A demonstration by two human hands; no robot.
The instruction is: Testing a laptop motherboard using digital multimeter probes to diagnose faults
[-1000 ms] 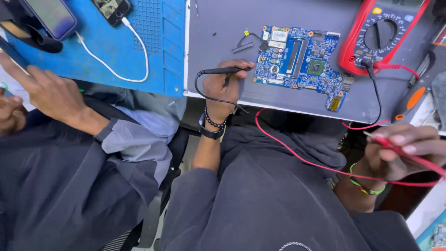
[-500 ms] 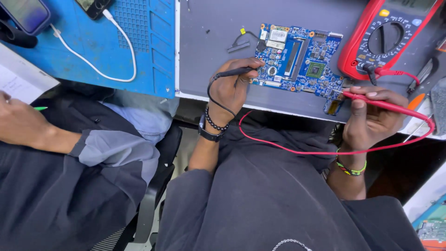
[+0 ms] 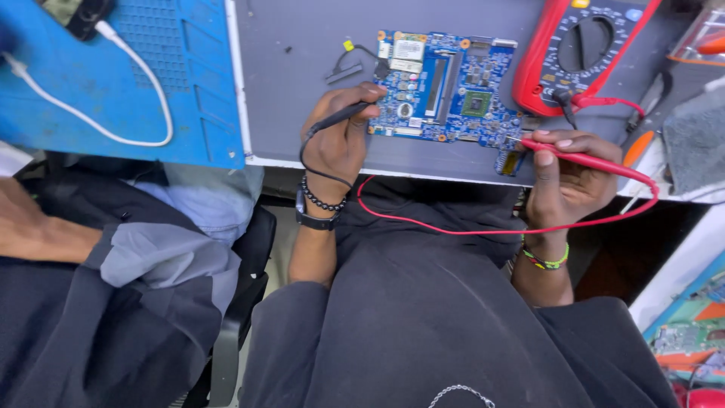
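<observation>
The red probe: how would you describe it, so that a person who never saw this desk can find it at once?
Start at the grey mat with the blue circuit board. At the board's lower right edge, the right hand holds a thin stick, the red probe. It alone is red, with a red wire; the left hand holds the black probe.

The grey tabletop [image 3: 302,91] carries a blue circuit board [image 3: 445,87], a red multimeter [image 3: 581,53] and a blue mat [image 3: 113,83].
</observation>
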